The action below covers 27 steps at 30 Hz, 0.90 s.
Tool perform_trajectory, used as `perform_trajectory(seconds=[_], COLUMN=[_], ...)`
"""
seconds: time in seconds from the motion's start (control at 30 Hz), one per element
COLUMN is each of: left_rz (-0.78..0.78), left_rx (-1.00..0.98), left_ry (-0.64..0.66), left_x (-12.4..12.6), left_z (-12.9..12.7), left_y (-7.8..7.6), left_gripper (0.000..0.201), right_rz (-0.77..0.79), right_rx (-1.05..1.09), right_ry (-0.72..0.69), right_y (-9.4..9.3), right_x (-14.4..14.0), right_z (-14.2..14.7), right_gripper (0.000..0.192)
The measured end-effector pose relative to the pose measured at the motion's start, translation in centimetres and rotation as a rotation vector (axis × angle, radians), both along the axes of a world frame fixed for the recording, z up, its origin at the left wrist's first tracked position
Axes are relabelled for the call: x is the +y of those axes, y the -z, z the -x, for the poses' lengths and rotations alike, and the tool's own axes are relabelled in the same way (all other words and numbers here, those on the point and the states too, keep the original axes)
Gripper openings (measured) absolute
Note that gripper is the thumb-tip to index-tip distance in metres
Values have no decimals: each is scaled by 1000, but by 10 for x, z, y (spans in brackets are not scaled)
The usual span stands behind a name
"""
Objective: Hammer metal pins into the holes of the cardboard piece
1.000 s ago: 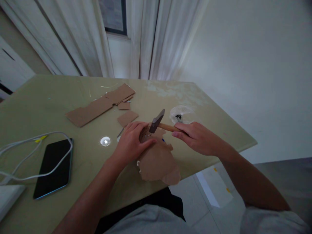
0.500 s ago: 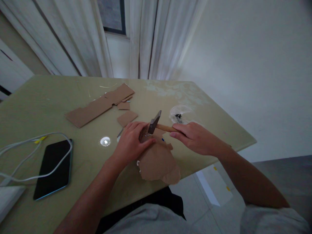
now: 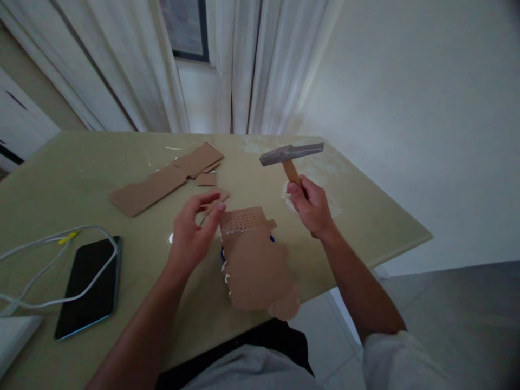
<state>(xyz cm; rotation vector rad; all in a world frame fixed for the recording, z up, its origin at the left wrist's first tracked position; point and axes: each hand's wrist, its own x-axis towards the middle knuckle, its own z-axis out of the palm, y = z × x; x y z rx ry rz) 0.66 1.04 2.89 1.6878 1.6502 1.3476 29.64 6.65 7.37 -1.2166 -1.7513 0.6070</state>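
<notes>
Gripping the hammer (image 3: 291, 154) raised w/ right hand (image 3: 311, 208) shut round its handle, left hand (image 3: 194, 235) loosely open beside the perforated cardboard (image 3: 252, 260) lying at counter (image 3: 60, 179) edge, fingers clear of the head.

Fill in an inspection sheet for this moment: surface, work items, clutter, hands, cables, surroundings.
Surface: greenish table, pale smears at its far right.
Work items: hammer raised above the table; perforated cardboard piece lying flat, its near end overhanging the table edge.
Clutter: long cardboard strip and small offcuts farther back; dark phone face up at the left.
Hands: right hand gripping the hammer's wooden handle; left hand open, lifted just left of the perforated piece, holding nothing.
Cables: white cable looped across the phone.
Surroundings: white curtains and a window behind; plain wall at right; tiled floor below.
</notes>
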Motion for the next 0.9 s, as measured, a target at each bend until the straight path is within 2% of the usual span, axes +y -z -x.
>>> perform_trajectory(seconds=[0.03,0.1,0.2,0.33,0.47,0.6,0.77,0.9], left_rz=[59,172,301,443,490,512,552,516], left_rx=[10,138,367,501,554,576,553,575], left_ry=[-101,-219,-316,-202,-182,-158,-108,-92], left_x=[3,8,12,11,11,14,18,17], left_z=[9,28,49,53,44,41,38,36], left_y=[0,2,8,20,27,31,37,45], left_gripper=[45,39,34,33,37,33,32,33], right_rz=[-24,-56,-70,-104,-148,-154,-183,-180], right_rx=[106,282,467,526,471,508,590,556], right_ry=[11,42,93,114,168,219,211,228], right_y=[8,21,34,46,50,47,46,47], right_x=[11,32,55,60,47,40,41,40], right_z=[5,17,32,32,22,20,21,19], right_gripper=[56,56,53,52,54,56,57,57])
